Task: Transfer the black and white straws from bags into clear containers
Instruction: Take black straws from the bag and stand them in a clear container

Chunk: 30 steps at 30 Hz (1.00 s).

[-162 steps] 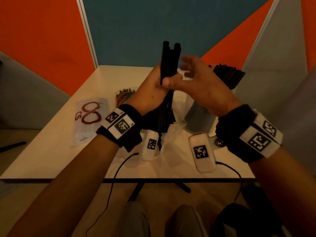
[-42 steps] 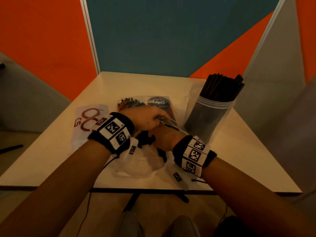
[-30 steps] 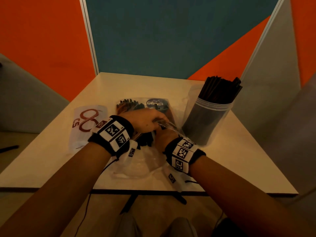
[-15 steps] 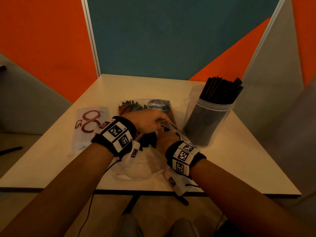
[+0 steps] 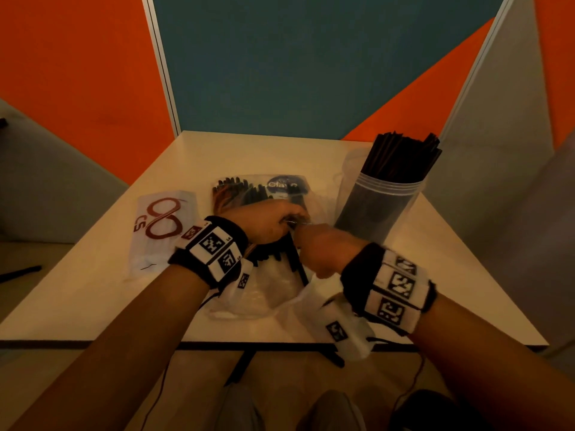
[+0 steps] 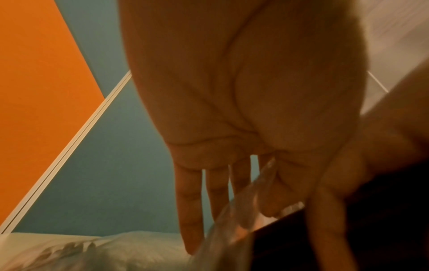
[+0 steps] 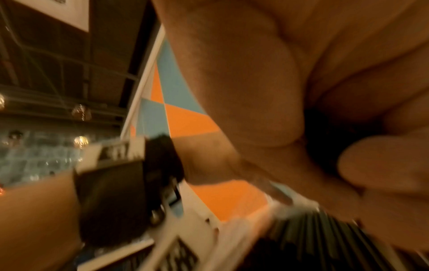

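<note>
Table: a pale square top (image 5: 217,152) with a dark front edge, on a dark stand (image 5: 245,362)
Backdrop: partition panels in orange (image 5: 77,73), teal (image 5: 295,57) and grey (image 5: 497,104)
Printed sheet: white with a dark red "8" logo (image 5: 161,225), lying flat at the table's left
Floor: a dark object (image 5: 18,272) lying at far left

A pale table (image 5: 420,275) bears plastic bags (image 5: 264,293) and a straw-filled container (image 5: 378,209).

Light is dim and warm orange overall. Head view is fairly sharp at centre, with straight wall edges bowing toward the frame borders. My left wrist view is soft and close. My right wrist view is heavily motion-blurred, dark at left.
</note>
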{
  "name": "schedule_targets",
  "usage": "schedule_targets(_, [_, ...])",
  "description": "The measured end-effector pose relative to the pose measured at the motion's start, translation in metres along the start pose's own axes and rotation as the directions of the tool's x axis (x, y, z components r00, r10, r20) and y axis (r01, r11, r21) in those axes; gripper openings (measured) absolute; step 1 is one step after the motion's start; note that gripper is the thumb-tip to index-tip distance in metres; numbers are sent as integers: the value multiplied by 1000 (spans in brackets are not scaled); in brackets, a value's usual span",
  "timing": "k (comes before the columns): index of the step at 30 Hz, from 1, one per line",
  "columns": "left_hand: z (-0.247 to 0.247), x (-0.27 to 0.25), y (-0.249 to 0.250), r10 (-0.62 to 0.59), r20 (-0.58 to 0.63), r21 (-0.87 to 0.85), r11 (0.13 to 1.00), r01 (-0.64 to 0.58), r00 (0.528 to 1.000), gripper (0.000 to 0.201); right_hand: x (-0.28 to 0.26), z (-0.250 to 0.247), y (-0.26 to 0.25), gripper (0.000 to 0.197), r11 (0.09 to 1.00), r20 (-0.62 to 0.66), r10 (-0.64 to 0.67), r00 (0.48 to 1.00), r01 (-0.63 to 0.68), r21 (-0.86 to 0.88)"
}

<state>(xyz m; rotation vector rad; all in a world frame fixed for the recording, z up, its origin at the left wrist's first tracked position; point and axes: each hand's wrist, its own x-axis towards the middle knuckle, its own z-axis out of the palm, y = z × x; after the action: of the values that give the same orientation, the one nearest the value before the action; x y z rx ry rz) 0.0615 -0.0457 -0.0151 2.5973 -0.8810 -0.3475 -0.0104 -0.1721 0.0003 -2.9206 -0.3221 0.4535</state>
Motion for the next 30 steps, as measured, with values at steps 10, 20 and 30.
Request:
schedule_targets(10, [16,8,8,189,-48,21,982,-189,981,90,-39,-70,27,25,960,224,-23,974,-41,276])
schedule_targets(20, [21,11,32,19,-482,-583,739,-337,876,11,-45,-101,57,68,533,-56,-190,980,151,832])
schedule_targets(30, [24,13,50,-10,-520,-672,622,-402,854,37,-3,-46,27,30,408,-536,25,844,481,776])
